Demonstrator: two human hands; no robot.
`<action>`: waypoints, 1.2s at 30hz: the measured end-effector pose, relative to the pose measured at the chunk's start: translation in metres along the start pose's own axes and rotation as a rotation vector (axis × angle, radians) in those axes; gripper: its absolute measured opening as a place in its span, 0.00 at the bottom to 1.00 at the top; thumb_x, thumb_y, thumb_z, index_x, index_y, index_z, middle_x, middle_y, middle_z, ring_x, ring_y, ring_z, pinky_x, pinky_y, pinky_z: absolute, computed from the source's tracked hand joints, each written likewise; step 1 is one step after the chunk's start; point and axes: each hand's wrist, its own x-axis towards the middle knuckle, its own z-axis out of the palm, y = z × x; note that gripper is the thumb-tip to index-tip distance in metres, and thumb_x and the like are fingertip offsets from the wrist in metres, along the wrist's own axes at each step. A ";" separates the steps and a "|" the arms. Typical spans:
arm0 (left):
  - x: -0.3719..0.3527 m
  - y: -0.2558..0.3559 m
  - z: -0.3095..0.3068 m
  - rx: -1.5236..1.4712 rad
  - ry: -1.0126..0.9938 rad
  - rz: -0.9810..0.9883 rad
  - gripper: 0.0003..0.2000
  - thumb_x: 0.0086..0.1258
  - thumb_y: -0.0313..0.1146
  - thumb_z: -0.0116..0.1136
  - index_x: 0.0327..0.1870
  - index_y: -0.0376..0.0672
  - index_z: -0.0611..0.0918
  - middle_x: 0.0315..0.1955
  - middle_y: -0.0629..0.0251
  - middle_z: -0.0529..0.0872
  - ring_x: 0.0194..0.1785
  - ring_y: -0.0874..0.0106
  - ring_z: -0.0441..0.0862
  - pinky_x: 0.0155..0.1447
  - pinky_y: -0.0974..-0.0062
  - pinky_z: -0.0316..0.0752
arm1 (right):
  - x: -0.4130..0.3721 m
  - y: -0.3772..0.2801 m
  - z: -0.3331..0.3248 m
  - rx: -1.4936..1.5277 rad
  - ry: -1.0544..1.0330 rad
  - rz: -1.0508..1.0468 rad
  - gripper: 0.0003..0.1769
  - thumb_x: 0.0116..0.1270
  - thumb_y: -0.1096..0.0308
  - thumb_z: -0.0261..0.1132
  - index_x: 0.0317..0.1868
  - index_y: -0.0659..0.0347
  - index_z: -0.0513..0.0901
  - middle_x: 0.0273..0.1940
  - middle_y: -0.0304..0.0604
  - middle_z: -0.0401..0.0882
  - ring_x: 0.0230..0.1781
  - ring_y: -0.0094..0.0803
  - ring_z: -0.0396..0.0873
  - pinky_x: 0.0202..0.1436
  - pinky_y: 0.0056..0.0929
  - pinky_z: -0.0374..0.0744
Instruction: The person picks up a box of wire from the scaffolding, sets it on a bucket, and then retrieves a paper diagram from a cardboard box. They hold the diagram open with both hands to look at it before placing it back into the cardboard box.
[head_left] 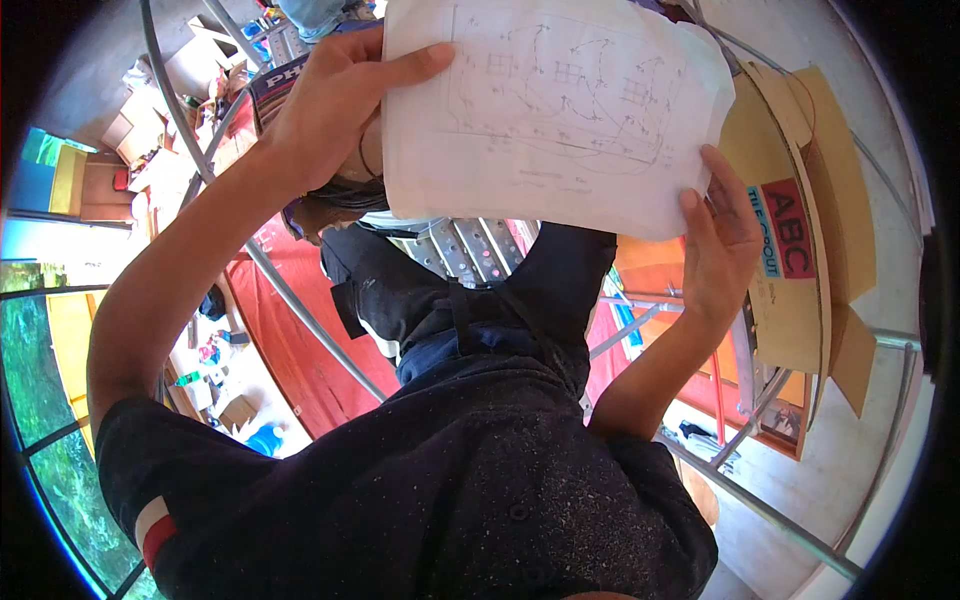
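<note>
The person holds a white sheet (560, 110) bearing a pencilled plan in front of them, left hand (335, 100) clamped on its left edge and right hand (720, 250) gripping its lower right corner, just beside a cardboard box (800, 300).

A scaffold tube (300, 308) bounds the left side; the cardboard box (795, 310) blocks the right. Clearance remains beneath the sheet (550, 110), above the platform planks (470, 245).
</note>
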 end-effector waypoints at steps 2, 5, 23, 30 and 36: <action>-0.001 0.001 0.000 0.008 -0.031 -0.024 0.24 0.60 0.43 0.62 0.47 0.29 0.76 0.38 0.55 0.83 0.40 0.70 0.82 0.51 0.76 0.74 | 0.001 0.002 -0.002 0.002 0.014 -0.020 0.23 0.55 0.81 0.66 0.53 0.70 0.75 0.48 0.49 0.78 0.49 0.31 0.74 0.54 0.27 0.70; -0.001 0.001 0.001 0.034 -0.070 -0.045 0.23 0.61 0.42 0.62 0.48 0.29 0.75 0.41 0.55 0.82 0.45 0.70 0.80 0.55 0.74 0.71 | 0.003 0.003 -0.005 -0.067 0.038 -0.045 0.21 0.61 0.81 0.59 0.56 0.73 0.70 0.50 0.50 0.76 0.51 0.29 0.73 0.54 0.26 0.71; -0.005 -0.004 0.007 0.008 -0.221 -0.142 0.17 0.60 0.39 0.62 0.43 0.35 0.79 0.27 0.71 0.80 0.17 0.90 0.59 0.18 0.89 0.49 | 0.014 0.011 -0.008 0.290 0.257 -0.019 0.16 0.59 0.79 0.64 0.47 0.69 0.73 0.41 0.51 0.80 0.41 0.27 0.77 0.45 0.20 0.73; -0.007 0.001 0.008 -0.080 -0.208 -0.216 0.16 0.61 0.37 0.62 0.44 0.34 0.79 0.29 0.69 0.81 0.22 0.89 0.65 0.25 0.89 0.57 | 0.023 0.012 -0.019 0.194 0.261 -0.036 0.11 0.60 0.77 0.64 0.43 0.71 0.78 0.40 0.47 0.80 0.40 0.25 0.76 0.44 0.19 0.72; -0.014 0.001 0.012 0.063 -0.384 -0.206 0.16 0.57 0.35 0.66 0.41 0.33 0.80 0.34 0.64 0.84 0.36 0.80 0.78 0.43 0.81 0.72 | 0.032 0.000 -0.022 0.130 0.229 -0.044 0.12 0.57 0.76 0.66 0.43 0.70 0.81 0.41 0.47 0.80 0.41 0.26 0.76 0.44 0.20 0.72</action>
